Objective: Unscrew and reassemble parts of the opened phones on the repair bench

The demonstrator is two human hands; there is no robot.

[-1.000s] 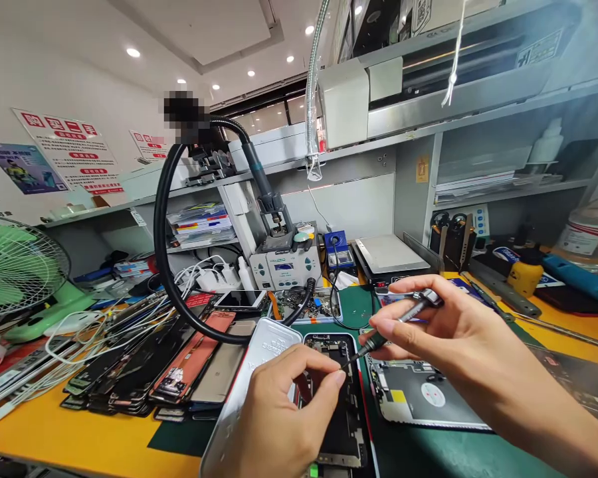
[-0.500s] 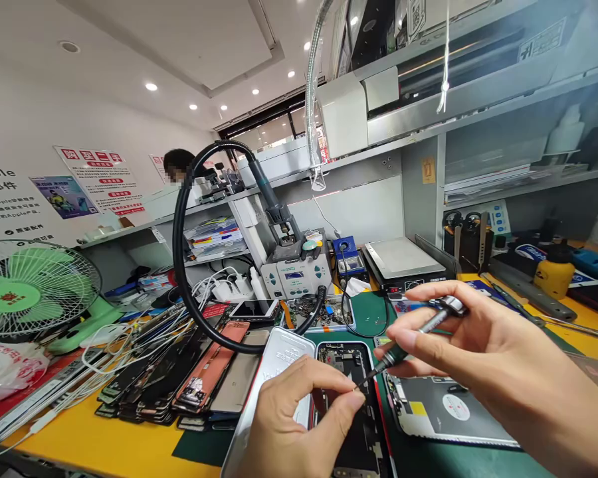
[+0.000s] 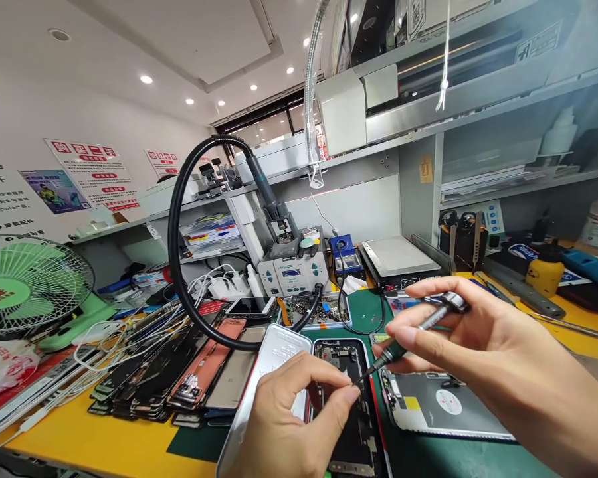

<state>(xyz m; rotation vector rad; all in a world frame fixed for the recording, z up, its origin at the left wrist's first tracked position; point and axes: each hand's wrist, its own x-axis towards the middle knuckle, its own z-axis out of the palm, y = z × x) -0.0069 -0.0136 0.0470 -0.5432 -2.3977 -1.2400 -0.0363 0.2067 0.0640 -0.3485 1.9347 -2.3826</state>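
Observation:
My right hand (image 3: 458, 338) grips a dark screwdriver (image 3: 423, 332), its thin shaft slanting down to the left. The screwdriver's tip meets the pinched thumb and forefinger of my left hand (image 3: 309, 405). Whatever those fingertips hold is too small to make out. Under my hands lies an opened phone body (image 3: 346, 362) with a red edge and dark inner parts. A white tin lid (image 3: 282, 352) with raised lettering leans beside it on the left, partly hidden by my left hand. Below my right wrist rests a phone screen assembly (image 3: 423, 411), its inner side up, with a round white sticker.
Stacked phone screens (image 3: 149, 372) and tangled white cables (image 3: 94, 338) lie to the left, near a green fan (image 3: 24, 292). A hot air station (image 3: 294, 269) with a looping black hose (image 3: 174, 265) stands behind. A tray of small parts (image 3: 323, 312) sits before it.
The whole view has shifted slightly, so things sit a little further left. A person's head at the back has dropped nearly out of sight. Both hands keep almost the same pose.

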